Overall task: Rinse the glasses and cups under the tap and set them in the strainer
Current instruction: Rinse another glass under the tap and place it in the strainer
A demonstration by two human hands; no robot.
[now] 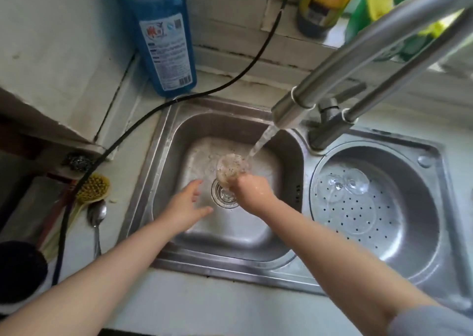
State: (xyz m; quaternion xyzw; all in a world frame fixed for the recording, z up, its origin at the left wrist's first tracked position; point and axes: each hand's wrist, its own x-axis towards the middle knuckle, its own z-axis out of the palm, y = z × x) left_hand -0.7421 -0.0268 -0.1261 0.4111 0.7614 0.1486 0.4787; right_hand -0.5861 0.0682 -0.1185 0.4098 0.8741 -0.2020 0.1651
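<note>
My right hand (252,190) grips a clear glass (230,168) by its lower part and holds it tilted under the running water from the steel tap (289,113). The glass is filled with frothy, speckled water. My left hand (188,206) hovers open over the left sink basin (179,141), just left of the drain (225,195), holding nothing. In the round perforated strainer (399,223) on the right lie two clear glasses on their sides, one (330,184) left of the other (357,181).
A blue detergent bottle (163,36) stands behind the sink's left corner. A black hose (122,138) runs across the counter. A yellow brush (92,188), a spoon (96,218) and a steel scourer (78,161) lie left of the sink. Bottles (325,3) stand on the back ledge.
</note>
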